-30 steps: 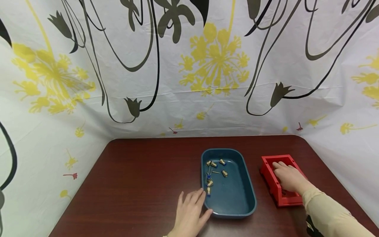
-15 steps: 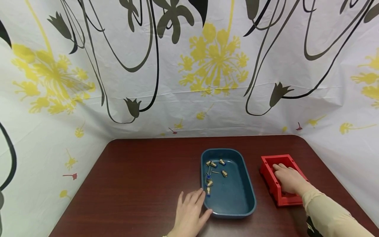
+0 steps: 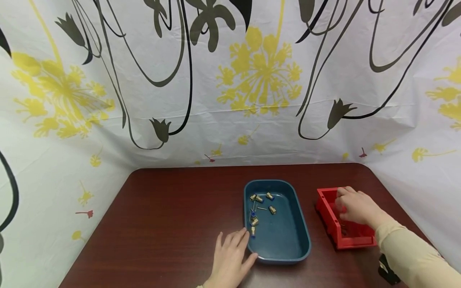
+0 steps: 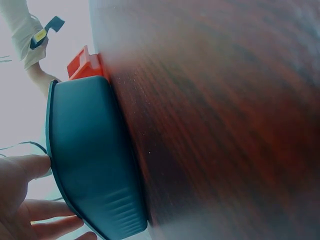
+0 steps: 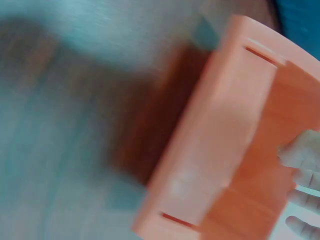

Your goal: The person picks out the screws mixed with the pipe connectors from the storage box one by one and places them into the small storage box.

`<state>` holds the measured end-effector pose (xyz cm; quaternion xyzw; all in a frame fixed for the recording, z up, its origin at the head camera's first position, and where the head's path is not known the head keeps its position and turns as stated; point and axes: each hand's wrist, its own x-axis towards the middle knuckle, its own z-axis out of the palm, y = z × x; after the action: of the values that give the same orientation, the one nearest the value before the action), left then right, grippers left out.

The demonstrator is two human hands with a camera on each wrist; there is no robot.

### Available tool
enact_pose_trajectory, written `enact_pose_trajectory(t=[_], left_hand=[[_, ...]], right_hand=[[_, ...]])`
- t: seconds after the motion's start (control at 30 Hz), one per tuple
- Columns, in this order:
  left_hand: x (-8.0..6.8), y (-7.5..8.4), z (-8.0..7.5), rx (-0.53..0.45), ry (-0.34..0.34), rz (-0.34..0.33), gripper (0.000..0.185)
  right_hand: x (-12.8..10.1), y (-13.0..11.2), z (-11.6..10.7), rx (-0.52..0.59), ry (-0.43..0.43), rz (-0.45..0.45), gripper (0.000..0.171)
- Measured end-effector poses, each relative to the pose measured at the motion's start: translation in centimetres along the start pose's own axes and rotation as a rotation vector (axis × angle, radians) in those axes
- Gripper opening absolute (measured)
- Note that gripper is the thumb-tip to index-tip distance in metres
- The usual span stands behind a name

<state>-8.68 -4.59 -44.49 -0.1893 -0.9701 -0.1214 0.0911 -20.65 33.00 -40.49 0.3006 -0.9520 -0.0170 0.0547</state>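
My left hand lies with fingers extended at the near left corner of a blue tray; in the left wrist view its thumb and fingertips touch the tray's rim. Inside the tray, along its left side, are several small brass fittings with blue ends and some thin metal pins. My right hand is over the red bin, its fingers bent downward inside the far right part. In the right wrist view the fingers hang over the bin's opening; I cannot tell whether they hold anything.
Small dark pieces lie on the bin's floor. The bin stands to the right of the tray on a dark reddish-brown table. A white cloth with yellow and grey flowers hangs behind and around the table.
My right hand has risen from deep in the red bin and shifted slightly right and away, uncovering more of the bin's floor. The left hand and the tray have stayed in place.
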Motion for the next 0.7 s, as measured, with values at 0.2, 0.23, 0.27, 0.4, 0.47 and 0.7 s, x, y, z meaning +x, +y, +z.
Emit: enact_pose_trajectory(t=[0.2, 0.23, 0.27, 0.4, 0.47, 0.7], left_hand=[[0.0, 0.0, 0.0, 0.001, -0.003, -0.004, 0.053], [0.0, 0.0, 0.0, 0.003, 0.001, -0.003, 0.053], [0.0, 0.0, 0.1, 0.004, 0.005, -0.001, 0.053], [-0.1, -0.1, 0.2, 0.007, 0.022, 0.008, 0.053], [-0.1, -0.1, 0.2, 0.008, 0.028, 0.012, 0.052], [-0.1, -0.1, 0.2, 0.005, 0.041, 0.017, 0.052]], right_hand=[[1.2, 0.3, -2.7, -0.041, 0.030, 0.019, 0.025], [1.4, 0.3, -3.2, -0.042, 0.036, 0.020, 0.024], [1.7, 0.1, -3.8, -0.042, 0.041, 0.022, 0.023], [3.1, -0.5, -5.6, -0.043, 0.061, 0.015, 0.020], [3.8, -1.0, -6.4, -0.037, 0.078, 0.009, 0.020], [6.2, -3.3, -7.9, -0.020, 0.142, -0.045, 0.017]])
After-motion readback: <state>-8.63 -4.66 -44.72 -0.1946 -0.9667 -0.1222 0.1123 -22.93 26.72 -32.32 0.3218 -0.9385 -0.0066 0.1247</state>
